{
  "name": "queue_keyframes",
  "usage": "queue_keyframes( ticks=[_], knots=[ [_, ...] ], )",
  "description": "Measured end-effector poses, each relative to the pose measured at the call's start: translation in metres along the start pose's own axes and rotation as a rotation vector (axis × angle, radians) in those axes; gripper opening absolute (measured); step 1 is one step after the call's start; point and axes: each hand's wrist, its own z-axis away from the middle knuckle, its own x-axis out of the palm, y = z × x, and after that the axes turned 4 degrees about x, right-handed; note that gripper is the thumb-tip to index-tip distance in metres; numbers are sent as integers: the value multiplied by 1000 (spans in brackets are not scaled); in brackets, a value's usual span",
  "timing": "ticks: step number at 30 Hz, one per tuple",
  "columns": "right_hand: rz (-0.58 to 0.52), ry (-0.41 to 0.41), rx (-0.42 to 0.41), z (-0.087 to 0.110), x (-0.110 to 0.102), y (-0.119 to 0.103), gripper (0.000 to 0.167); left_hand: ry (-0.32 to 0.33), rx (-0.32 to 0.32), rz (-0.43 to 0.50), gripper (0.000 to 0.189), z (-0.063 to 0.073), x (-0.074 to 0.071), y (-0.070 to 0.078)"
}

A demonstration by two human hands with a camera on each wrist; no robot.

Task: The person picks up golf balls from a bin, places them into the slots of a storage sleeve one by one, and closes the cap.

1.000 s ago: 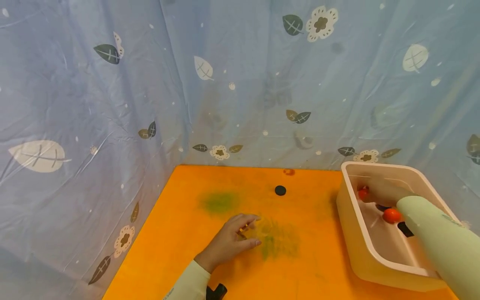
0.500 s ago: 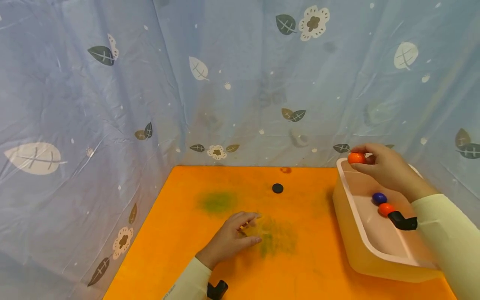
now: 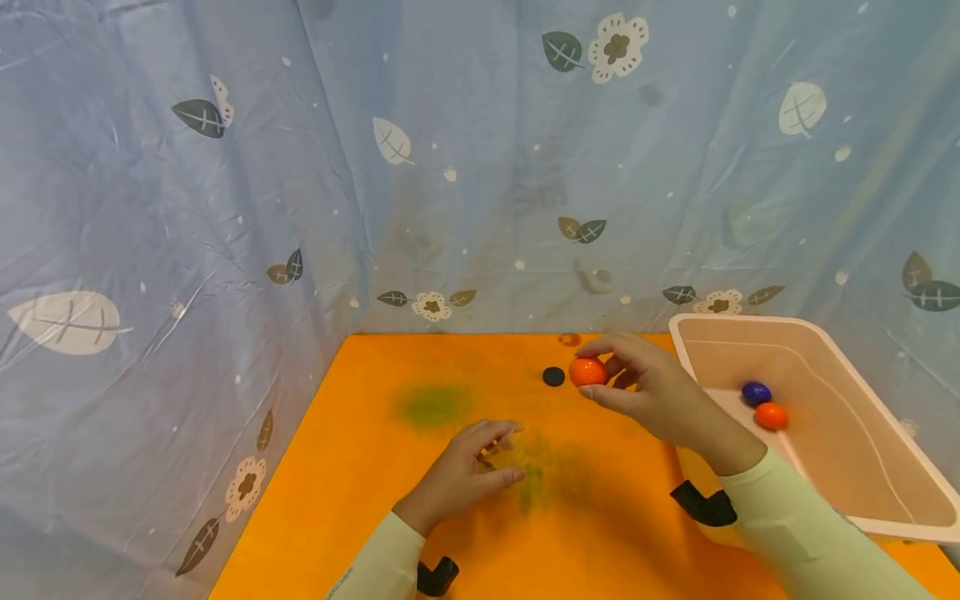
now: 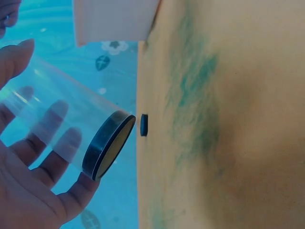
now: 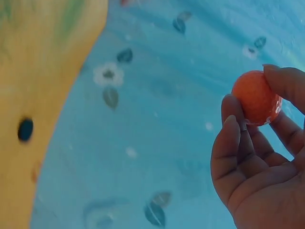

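My left hand [image 3: 465,479] holds a clear plastic tube [image 4: 78,102], its fingers curled round the wall. A black cap [image 4: 108,145] closes the tube's end that faces the table in the left wrist view; in the head view the tube barely shows. My right hand [image 3: 656,387] pinches an orange golf ball [image 3: 588,372] between thumb and fingertips, above the far part of the table. White print shows on the ball's side in the right wrist view. Just left of that ball in the head view, a black round lid [image 3: 553,377] lies on the table.
A pale pink bin [image 3: 832,467] stands on the right. Inside it lie a blue ball [image 3: 756,393] and another orange ball [image 3: 772,416], side by side. The orange table [image 3: 360,517] has green stains and meets a blue patterned curtain [image 3: 465,200] at the back and left.
My right hand has come up out of the bin with an orange golf ball and moved left over the table. My left hand stays nearly in place with the tube.
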Motion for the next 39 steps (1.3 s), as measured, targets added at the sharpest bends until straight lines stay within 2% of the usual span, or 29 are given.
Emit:
queue_keyframes(
  ticks=[3, 10, 19, 26, 31, 35, 39],
  knots=[
    [-56, -32, -25, 1, 22, 4, 38, 3, 5, 4, 54, -2, 0, 1],
    [-119, -123, 54, 13, 63, 13, 34, 10, 17, 29, 53, -4, 1, 0],
    [-163, -177, 85, 19, 82, 18, 31, 0, 38, 14, 47, -5, 3, 0],
    [-146, -192, 99, 21, 83, 19, 33, 5, 37, 19, 50, -3, 3, -1],
    [-118, -197, 108, 21, 76, 18, 34, 7, 18, 6, 53, -2, 5, -1],
    [-67, -174, 101, 17, 58, 13, 34, 23, 17, 26, 56, -2, 5, -1],
    [28, -148, 121, 5, 29, 7, 33, 29, 7, 33, 56, -2, 4, -1]
  ],
)
